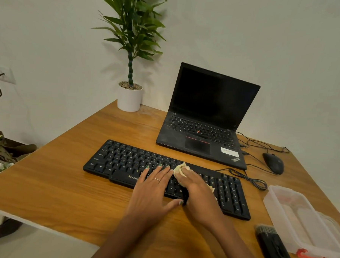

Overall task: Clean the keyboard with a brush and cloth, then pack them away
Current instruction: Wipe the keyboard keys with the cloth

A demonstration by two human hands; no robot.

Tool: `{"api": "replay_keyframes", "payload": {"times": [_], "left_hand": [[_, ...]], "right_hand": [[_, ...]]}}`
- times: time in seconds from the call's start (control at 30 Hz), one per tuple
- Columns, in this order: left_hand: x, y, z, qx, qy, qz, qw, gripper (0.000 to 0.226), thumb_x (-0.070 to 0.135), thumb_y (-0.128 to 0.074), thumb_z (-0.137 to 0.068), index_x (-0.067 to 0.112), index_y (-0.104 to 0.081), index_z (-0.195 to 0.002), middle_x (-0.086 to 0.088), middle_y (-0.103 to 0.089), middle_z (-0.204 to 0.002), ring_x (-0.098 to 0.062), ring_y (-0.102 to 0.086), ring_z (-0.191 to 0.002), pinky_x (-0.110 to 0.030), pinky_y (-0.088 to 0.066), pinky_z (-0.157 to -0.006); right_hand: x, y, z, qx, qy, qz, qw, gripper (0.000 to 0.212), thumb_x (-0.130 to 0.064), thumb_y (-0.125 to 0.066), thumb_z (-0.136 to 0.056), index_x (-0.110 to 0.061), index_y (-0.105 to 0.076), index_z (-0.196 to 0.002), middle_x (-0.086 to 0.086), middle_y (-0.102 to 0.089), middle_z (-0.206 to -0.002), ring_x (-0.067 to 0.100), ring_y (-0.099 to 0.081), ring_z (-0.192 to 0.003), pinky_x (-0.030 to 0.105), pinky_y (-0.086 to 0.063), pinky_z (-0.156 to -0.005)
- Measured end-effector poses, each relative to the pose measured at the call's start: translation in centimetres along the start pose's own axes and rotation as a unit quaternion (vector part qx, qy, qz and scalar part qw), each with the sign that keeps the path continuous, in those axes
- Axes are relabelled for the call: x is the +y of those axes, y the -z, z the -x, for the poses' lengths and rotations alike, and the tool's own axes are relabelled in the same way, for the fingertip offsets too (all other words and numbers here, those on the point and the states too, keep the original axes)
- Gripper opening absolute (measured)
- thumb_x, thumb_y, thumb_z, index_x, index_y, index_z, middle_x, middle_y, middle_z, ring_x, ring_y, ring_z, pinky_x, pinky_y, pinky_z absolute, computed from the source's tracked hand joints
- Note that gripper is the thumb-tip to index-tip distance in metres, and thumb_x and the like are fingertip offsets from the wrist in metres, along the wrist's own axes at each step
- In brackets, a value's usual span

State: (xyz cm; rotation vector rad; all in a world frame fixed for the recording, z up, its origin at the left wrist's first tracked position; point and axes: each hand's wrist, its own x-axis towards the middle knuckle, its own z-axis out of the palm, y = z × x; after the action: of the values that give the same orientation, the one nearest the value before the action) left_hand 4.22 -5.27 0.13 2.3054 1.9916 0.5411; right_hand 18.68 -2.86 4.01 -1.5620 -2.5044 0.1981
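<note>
Right hand [196,186] grips the bunched pale yellow cloth [179,169] mid-board; the long black plastic keyboard [124,162] runs 10-to-4, and the flat, open left hand [152,189] steadies it.

Keyboard [162,175] lies across the middle of the desk [64,182], and both hands are on it: left hand [152,191] flat on the keys, right hand [197,191] just beside it to the right, over the cloth [179,169], which sits on the keys. Behind the keyboard stands the open laptop [205,119], with the mouse [273,163] to its right. The potted plant [130,96] is in the far corner, left of the laptop. At the right edge sits the container [298,218], and the brush [273,248] lies just beside it, nearer the front.
</note>
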Motion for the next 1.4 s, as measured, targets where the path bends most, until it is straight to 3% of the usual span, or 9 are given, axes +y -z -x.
{"api": "replay_keyframes", "payload": {"times": [0.17,0.33,0.47,0.6,0.77,0.93,1.07,1.23,1.4], "left_hand": [[-0.1,0.0,0.0,0.003,-0.003,0.0,1.0,0.084,0.074,-0.027,-0.088,0.027,-0.003,-0.152,0.01,-0.002,-0.16,-0.006,0.004,-0.146,-0.035,0.009,-0.118],[-0.1,-0.1,-0.1,0.004,-0.003,0.001,1.0,0.083,0.073,-0.027,-0.089,0.027,-0.003,-0.153,0.01,-0.002,-0.161,-0.006,0.004,-0.146,-0.035,0.008,-0.119],[-0.1,-0.2,-0.1,0.011,-0.005,0.005,1.0,0.083,0.074,-0.028,-0.088,0.027,-0.004,-0.152,0.01,-0.003,-0.16,-0.006,0.003,-0.146,-0.034,0.009,-0.118],[-0.2,-0.2,0.0,0.014,-0.003,0.016,1.0,0.081,0.071,-0.031,-0.089,0.027,-0.006,-0.153,0.01,-0.005,-0.161,-0.006,0.003,-0.146,-0.034,0.009,-0.118],[-0.2,-0.2,0.0,0.015,-0.006,0.007,1.0,0.084,0.075,-0.027,-0.087,0.028,-0.005,-0.152,0.01,-0.003,-0.16,-0.006,0.004,-0.146,-0.033,0.01,-0.117],[-0.1,-0.2,0.1,0.017,-0.003,0.012,1.0,0.083,0.074,-0.029,-0.088,0.028,-0.004,-0.152,0.011,-0.004,-0.16,-0.005,0.003,-0.146,-0.033,0.011,-0.117],[-0.1,-0.3,0.0,0.014,-0.004,0.013,1.0,0.084,0.075,-0.029,-0.087,0.028,-0.004,-0.152,0.011,-0.003,-0.16,-0.005,0.004,-0.146,-0.033,0.011,-0.117],[-0.2,-0.4,-0.1,0.013,0.0,0.023,1.0,0.084,0.074,-0.031,-0.087,0.029,-0.004,-0.152,0.012,-0.003,-0.16,-0.004,0.005,-0.146,-0.034,0.01,-0.118],[-0.1,-0.4,-0.1,0.012,-0.002,0.02,1.0,0.084,0.075,-0.03,-0.087,0.029,-0.004,-0.152,0.012,-0.002,-0.16,-0.004,0.004,-0.146,-0.033,0.01,-0.118]], "right_hand": [[1.1,1.6,-0.7,0.053,-0.057,0.057,0.995,0.056,-0.01,-0.048,-0.093,-0.023,-0.03,-0.145,0.001,-0.027,-0.153,0.017,-0.022,-0.14,0.032,-0.02,-0.114],[-0.1,0.7,-0.1,0.003,0.011,0.021,1.0,0.063,-0.008,-0.052,-0.091,-0.025,-0.026,-0.147,-0.003,-0.025,-0.154,0.014,-0.016,-0.142,0.029,-0.012,-0.116],[0.8,1.8,-0.8,0.042,-0.055,0.078,0.995,0.053,-0.016,-0.049,-0.093,-0.022,-0.031,-0.143,0.001,-0.028,-0.151,0.018,-0.021,-0.139,0.033,-0.02,-0.114],[-1.3,0.6,-0.1,-0.005,0.034,0.047,0.998,0.062,-0.016,-0.055,-0.091,-0.022,-0.027,-0.146,-0.001,-0.025,-0.153,0.016,-0.016,-0.141,0.03,-0.014,-0.115],[0.7,1.7,-0.8,0.043,-0.065,0.072,0.994,0.052,-0.015,-0.048,-0.094,-0.022,-0.033,-0.143,0.0,-0.03,-0.15,0.019,-0.026,-0.136,0.032,-0.028,-0.109],[-1.3,0.2,0.7,0.011,0.026,0.023,0.999,0.062,-0.016,-0.055,-0.091,-0.026,-0.028,-0.146,-0.005,-0.027,-0.151,0.013,-0.019,-0.139,0.028,-0.019,-0.113],[0.4,1.2,-0.1,0.04,-0.061,0.063,0.995,0.056,-0.02,-0.049,-0.095,-0.025,-0.026,-0.145,-0.001,-0.026,-0.152,0.017,-0.023,-0.137,0.03,-0.025,-0.111],[-1.1,0.4,0.8,0.013,0.011,0.03,0.999,0.059,-0.015,-0.053,-0.092,-0.027,-0.03,-0.145,-0.005,-0.027,-0.15,0.013,-0.023,-0.136,0.027,-0.025,-0.11],[0.7,1.2,0.4,0.053,-0.06,0.053,0.995,0.054,-0.017,-0.05,-0.094,-0.028,-0.031,-0.143,-0.005,-0.028,-0.15,0.013,-0.028,-0.132,0.028,-0.028,-0.108]]}}
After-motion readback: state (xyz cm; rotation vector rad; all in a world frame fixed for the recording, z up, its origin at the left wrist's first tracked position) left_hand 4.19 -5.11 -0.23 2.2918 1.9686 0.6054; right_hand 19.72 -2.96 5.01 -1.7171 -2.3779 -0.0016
